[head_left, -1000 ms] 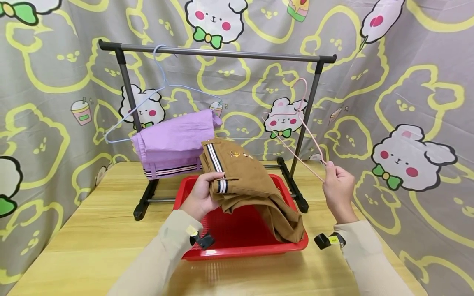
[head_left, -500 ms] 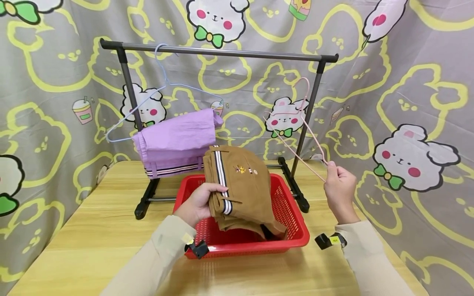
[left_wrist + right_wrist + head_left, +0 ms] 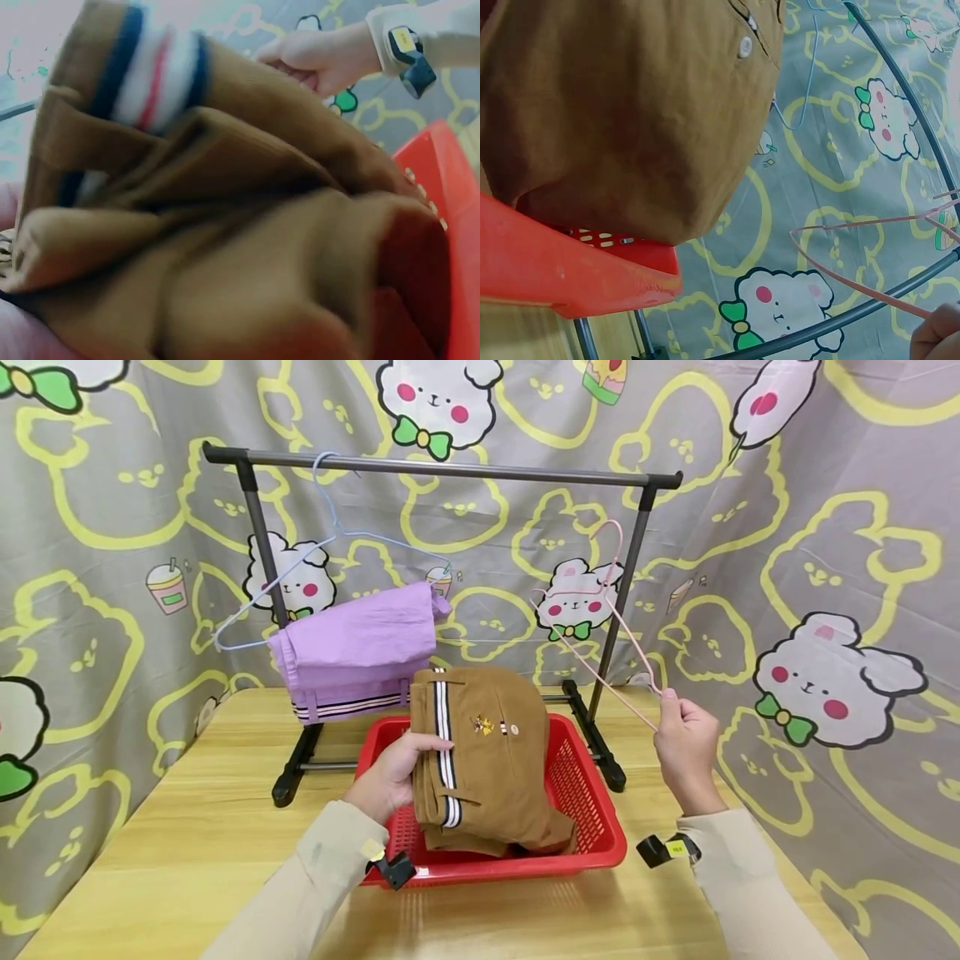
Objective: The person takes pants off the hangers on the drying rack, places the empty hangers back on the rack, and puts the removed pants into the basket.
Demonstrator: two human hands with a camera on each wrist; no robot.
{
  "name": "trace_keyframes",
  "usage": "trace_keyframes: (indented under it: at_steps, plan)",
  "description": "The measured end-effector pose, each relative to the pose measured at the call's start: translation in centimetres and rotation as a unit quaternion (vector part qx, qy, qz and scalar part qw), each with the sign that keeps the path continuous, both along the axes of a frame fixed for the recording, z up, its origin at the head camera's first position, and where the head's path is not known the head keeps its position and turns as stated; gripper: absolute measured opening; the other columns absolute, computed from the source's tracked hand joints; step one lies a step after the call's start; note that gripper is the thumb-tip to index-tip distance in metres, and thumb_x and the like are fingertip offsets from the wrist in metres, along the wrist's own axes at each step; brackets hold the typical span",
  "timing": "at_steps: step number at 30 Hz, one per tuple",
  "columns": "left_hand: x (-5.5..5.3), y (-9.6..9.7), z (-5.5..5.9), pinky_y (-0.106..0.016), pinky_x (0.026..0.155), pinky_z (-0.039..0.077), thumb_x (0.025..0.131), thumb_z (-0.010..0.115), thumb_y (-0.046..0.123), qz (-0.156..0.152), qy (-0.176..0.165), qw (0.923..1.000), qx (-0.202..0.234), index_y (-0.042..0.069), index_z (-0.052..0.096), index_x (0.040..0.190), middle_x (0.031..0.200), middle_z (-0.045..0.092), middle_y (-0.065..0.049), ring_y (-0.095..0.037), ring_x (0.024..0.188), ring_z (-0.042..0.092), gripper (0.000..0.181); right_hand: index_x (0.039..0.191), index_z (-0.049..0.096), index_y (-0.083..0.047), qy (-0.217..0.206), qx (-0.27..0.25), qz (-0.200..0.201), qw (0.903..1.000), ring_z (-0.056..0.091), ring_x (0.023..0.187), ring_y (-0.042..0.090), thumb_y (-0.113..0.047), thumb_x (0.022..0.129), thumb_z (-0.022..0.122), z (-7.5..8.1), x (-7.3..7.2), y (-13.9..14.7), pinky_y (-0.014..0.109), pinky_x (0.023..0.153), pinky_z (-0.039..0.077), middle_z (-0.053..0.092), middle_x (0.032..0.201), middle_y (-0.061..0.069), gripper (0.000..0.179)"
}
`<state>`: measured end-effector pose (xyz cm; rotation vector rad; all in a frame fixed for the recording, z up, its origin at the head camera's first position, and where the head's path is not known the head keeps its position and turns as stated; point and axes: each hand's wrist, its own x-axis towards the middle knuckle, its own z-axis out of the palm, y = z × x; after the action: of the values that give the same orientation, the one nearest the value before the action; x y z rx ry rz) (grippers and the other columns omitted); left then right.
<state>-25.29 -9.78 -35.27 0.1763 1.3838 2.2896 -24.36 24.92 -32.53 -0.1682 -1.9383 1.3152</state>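
Observation:
My left hand [image 3: 393, 768] grips brown trousers [image 3: 498, 752] by the waistband, thumb on top and fingers hidden beneath. A white and navy stripe runs along the waistband, and a small embroidered figure sits on the front. In the left wrist view the folded layers of the trousers [image 3: 247, 247] fill most of the picture. The cloth hangs over and into a red basket [image 3: 592, 777]. At the right, my right hand [image 3: 686, 739] holds a pink hanger [image 3: 633, 647] by one end, its hook pointing up. Nothing hangs on this hanger.
A dark metal rack [image 3: 480, 468] stands behind the basket on the wooden table [image 3: 247, 860]. On its bar hangs a blue hanger [image 3: 273, 578] with folded purple trousers [image 3: 356, 639]. A patterned curtain [image 3: 847, 568] surrounds the table.
The left hand has lowered the brown trousers, so they now lie flatter and squarer over the basket, front facing up. The right hand and the pink hanger have hardly moved.

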Motion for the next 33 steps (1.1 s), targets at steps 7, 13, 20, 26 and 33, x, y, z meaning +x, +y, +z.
trace_keyframes:
  at_steps: [7,13,20,26,33]
  plan:
    - [-0.3,-0.4,0.5,-0.039,0.078,0.054,0.097,0.049,0.010,0.056,0.023,0.9982,-0.004,0.015,0.035,0.128,0.101,0.063,-0.004,-0.019,0.087,0.066,0.035,0.053,0.040,-0.002,-0.005,-0.005,0.000,1.0000,0.028,0.033,0.009,-0.037,0.099,0.052,0.0,-0.1,-0.1,0.025,0.032,0.018,0.031,0.040,-0.004,0.059]
    - [-0.5,-0.9,0.8,-0.041,0.076,0.055,0.097,0.057,0.013,0.081,0.046,0.9949,-0.039,0.014,0.038,0.129,0.098,0.065,-0.005,-0.021,0.086,0.067,0.038,0.053,0.039,-0.002,-0.007,0.003,-0.002,1.0000,0.028,0.034,0.009,-0.038,0.099,0.051,0.0,0.0,0.0,0.026,0.032,0.018,0.031,0.040,-0.004,0.060]
    - [-1.0,-1.6,0.5,-0.043,0.077,0.055,0.091,0.068,0.009,0.112,0.057,0.9858,-0.111,0.011,0.035,0.132,0.100,0.065,-0.009,-0.024,0.084,0.068,0.052,0.053,0.038,-0.003,-0.009,0.002,0.003,1.0000,0.027,0.034,0.009,-0.036,0.099,0.052,0.0,-0.1,-0.1,0.025,0.032,0.018,0.030,0.040,-0.004,0.059]
    - [-1.5,-2.5,-0.2,-0.044,0.076,0.056,0.088,0.070,0.005,0.127,0.054,0.9809,-0.138,0.009,0.035,0.130,0.102,0.064,-0.011,-0.025,0.083,0.068,0.054,0.053,0.039,-0.004,-0.015,0.011,-0.002,0.9998,0.027,0.032,0.008,-0.040,0.099,0.052,0.0,-0.2,-0.2,0.026,0.032,0.018,0.030,0.040,-0.004,0.060]
    - [-1.8,-3.3,-1.0,-0.044,0.073,0.056,0.089,0.069,0.004,0.146,0.040,0.9746,-0.165,0.008,0.027,0.132,0.107,0.059,-0.016,-0.025,0.081,0.067,0.061,0.052,0.038,-0.002,-0.002,0.015,-0.001,0.9999,0.028,0.034,0.010,-0.041,0.098,0.051,-0.1,-0.5,-0.5,0.026,0.033,0.018,0.030,0.040,-0.004,0.062]
